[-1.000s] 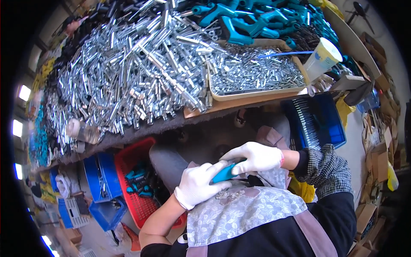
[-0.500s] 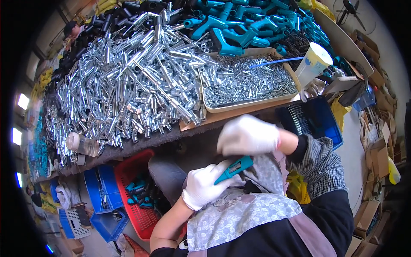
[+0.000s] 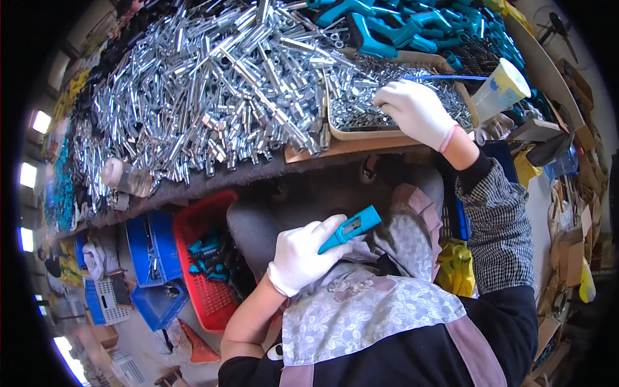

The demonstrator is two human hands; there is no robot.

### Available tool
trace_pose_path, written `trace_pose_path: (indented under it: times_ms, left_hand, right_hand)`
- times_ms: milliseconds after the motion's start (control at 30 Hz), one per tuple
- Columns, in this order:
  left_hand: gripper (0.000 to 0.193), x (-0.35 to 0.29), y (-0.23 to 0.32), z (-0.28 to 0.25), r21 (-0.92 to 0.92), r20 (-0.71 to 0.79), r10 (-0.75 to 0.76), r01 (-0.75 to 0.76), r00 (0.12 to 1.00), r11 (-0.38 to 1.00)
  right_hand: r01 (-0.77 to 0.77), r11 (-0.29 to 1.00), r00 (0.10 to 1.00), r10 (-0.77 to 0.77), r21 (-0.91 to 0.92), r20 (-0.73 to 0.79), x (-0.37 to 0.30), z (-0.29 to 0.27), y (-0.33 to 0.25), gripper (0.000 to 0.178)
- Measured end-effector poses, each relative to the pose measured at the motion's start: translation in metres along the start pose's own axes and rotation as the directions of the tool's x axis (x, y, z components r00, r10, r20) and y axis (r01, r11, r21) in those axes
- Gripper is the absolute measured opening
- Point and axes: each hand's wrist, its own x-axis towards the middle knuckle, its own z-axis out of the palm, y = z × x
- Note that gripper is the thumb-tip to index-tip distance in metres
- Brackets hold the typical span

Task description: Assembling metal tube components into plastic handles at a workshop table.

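Note:
My left hand (image 3: 303, 253), in a white glove, is closed around a teal plastic housing (image 3: 351, 229) above my lap. A slot in the housing's side faces up, with its squared end pointing away to the right. My right hand (image 3: 416, 111), gloved too, hangs over a shallow cream tray (image 3: 361, 136) full of small metal pins and fittings (image 3: 358, 109). Its fingertips are bunched together at the heap of small parts; whatever they pinch is too small to make out.
A large heap of shiny metal tubes (image 3: 213, 90) covers the bench left of the tray. Teal housings (image 3: 400, 32) pile up behind it. A paper cup (image 3: 501, 89) stands at the tray's right. A red basket (image 3: 206, 290) and blue bins (image 3: 155, 248) sit below, left of my legs.
My right hand has moved from just above the teal housing up and away to the tray. The left hand keeps its hold, with the housing turned slightly. The view has shifted a little.

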Motion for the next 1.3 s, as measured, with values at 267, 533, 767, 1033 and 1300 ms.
trace_pose_path:
  times_ms: [267, 533, 767, 1033, 1300]
  left_hand:
    - [0.044, 0.006, -0.003, 0.002, 0.135, 0.033, 0.032, -0.036, 0.999, 0.990]
    - [0.043, 0.003, -0.005, 0.002, 0.190, 0.088, -0.041, 0.024, 0.995, 0.981]
    - [0.039, 0.003, -0.011, 0.002, 0.275, 0.162, -0.056, 0.010, 0.985, 0.961]
    - [0.038, 0.000, -0.011, 0.006, 0.281, 0.126, -0.063, 0.025, 0.990, 0.959]
    - [0.036, 0.001, -0.008, 0.008, 0.264, 0.130, -0.078, 0.041, 0.988, 0.964]
  right_hand:
    - [-0.014, 0.803, 0.944, -0.187, 0.596, 0.274, -0.037, -0.004, -0.101, 0.010]
    - [0.132, 0.808, 0.946, -0.276, 0.574, 0.171, -0.063, 0.031, -0.110, 0.008]
    - [0.052, 0.822, 0.966, -0.185, 0.567, 0.181, -0.068, 0.031, -0.106, 0.006]
    - [0.113, 0.819, 0.962, -0.232, 0.562, 0.146, -0.076, 0.042, -0.111, 0.006]
    - [0.137, 0.982, 0.878, -0.179, 0.126, 0.443, -0.067, 0.014, -0.153, 0.011]
